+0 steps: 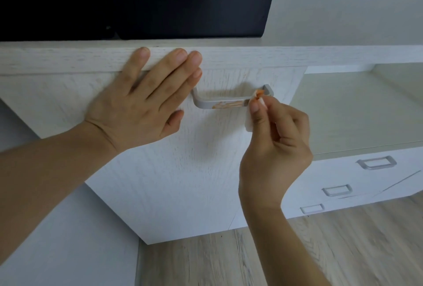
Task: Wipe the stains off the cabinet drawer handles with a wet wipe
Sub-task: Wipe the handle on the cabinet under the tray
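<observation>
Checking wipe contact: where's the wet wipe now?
Head view, right of centre: wet wipe pinched in the right hand, pressed at the stained handle's right end.

Handles point(229, 100) – four; hands point(137, 102) – two; wipe point(250, 123) – one.

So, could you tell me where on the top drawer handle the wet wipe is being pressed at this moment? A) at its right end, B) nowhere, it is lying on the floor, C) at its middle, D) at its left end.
A: the right hand pinches the wet wipe against the right end of the handle, while orange stains remain along its middle.
</observation>
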Demonstrator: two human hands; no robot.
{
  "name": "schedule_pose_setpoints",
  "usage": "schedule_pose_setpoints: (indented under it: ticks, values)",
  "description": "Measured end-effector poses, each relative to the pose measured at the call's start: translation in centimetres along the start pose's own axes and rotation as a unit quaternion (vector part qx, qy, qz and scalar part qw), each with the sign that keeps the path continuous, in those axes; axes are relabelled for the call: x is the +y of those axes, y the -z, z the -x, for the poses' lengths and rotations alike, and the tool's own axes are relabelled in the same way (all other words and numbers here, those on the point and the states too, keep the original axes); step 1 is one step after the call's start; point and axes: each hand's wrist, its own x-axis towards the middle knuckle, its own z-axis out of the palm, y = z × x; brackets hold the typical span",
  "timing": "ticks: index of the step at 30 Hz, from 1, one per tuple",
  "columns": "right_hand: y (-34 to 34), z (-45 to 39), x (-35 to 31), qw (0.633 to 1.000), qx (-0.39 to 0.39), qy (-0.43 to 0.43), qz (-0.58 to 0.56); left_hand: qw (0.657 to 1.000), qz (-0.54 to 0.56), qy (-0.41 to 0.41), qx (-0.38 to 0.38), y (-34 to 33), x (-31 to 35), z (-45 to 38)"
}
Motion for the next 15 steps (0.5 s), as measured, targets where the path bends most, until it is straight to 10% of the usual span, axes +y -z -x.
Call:
schedule_pose_setpoints:
  ticks: [15]
  values:
    - [0.24, 0.41, -0.83, 0.999, -0.047, 0.007, -0.013, 1.0, 0.009, 0.0, -0.01, -0.02, 0.06, 0.09]
